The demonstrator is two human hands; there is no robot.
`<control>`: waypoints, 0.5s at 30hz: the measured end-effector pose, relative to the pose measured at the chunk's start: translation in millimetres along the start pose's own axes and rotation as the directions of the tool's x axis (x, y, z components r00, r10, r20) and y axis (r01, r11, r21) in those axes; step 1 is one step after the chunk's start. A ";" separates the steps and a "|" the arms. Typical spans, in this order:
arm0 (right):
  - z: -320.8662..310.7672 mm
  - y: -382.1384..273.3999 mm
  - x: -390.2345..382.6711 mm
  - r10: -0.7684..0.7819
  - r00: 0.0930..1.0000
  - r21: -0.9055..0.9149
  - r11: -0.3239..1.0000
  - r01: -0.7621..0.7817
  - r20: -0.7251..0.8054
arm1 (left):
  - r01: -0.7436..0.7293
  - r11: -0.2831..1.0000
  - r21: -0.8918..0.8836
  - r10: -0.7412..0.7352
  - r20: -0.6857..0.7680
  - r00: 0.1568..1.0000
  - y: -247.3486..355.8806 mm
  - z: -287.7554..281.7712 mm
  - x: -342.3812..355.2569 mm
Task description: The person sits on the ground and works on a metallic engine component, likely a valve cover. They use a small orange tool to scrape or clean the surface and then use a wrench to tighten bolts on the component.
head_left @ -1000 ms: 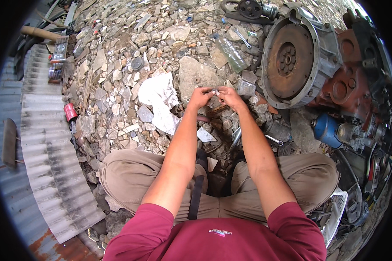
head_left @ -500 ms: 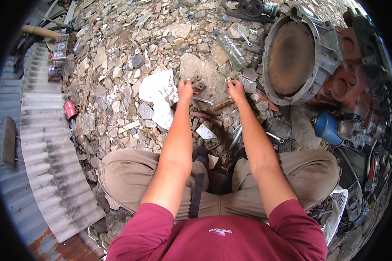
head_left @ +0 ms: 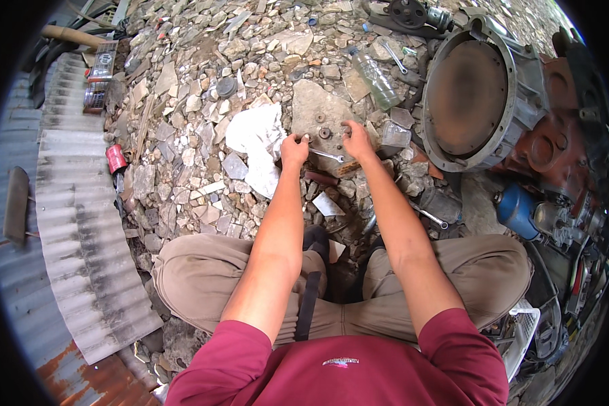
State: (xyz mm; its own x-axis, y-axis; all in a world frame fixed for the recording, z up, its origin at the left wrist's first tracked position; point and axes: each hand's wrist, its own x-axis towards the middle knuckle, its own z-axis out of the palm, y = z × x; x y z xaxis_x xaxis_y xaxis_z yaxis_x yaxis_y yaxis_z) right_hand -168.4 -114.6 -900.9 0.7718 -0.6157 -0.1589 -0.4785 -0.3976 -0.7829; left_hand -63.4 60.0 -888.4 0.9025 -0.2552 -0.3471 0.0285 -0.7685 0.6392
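Dark ring [head_left: 325,133] just beside right hand [head_left: 358,143]

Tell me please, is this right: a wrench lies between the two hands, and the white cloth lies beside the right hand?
Not quite: the head view shows the white cloth beside the left hand, not the right hand. The wrench does lie between them.

Both arms stretch forward, nearly straight: the bare left forearm [head_left: 285,216] and bare right forearm [head_left: 398,216] come out of short maroon cloth sleeves [head_left: 240,355]. I see the bare left hand [head_left: 294,152] loosely curled and the bare right hand [head_left: 358,143] near it, fingers bent inward; their exact grip is too small to tell.
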 end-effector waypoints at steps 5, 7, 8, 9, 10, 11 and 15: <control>15.1 4.7 12.3 0.127 0.988 0.069 0.990 -0.121 -0.087 | 0.198 0.888 -0.416 -0.144 0.157 0.977 -7.6 -9.7 0.7; 10.2 10.0 23.9 0.239 0.971 0.215 0.948 -0.235 0.007 | 0.201 0.834 -0.515 -0.122 0.185 0.975 3.0 -14.2 0.0; 6.9 13.1 29.0 0.211 0.977 0.239 0.949 -0.206 0.007 | 0.210 0.795 -0.570 -0.105 0.212 0.972 11.0 -14.0 0.6; 3.8 10.9 32.2 0.180 0.984 0.264 0.948 -0.176 0.011 | 0.221 0.751 -0.622 -0.091 0.234 0.968 17.1 -16.5 1.3; 0.3 8.7 35.2 0.149 0.989 0.288 0.946 -0.146 0.011 | 0.222 0.739 -0.636 -0.045 0.282 0.958 24.4 -19.4 3.7; -4.8 6.8 39.6 0.139 0.990 0.313 0.940 -0.135 0.009 | 0.223 0.673 -0.705 -0.023 0.282 0.959 33.6 -20.0 5.6; -40.0 -51.7 51.8 0.085 0.996 0.456 0.886 -0.088 0.028 | 0.197 0.426 -0.883 0.058 0.244 0.968 65.7 -31.6 15.1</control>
State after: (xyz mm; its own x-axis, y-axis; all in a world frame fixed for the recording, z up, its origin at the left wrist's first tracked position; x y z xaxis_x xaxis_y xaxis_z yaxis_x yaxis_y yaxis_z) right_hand -120.4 -153.2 -844.6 0.7400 -0.6277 -0.2417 -0.3009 0.0125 -0.9536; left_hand -34.3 24.2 -830.0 0.7706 -0.4344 -0.4663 0.5693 0.1403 0.8101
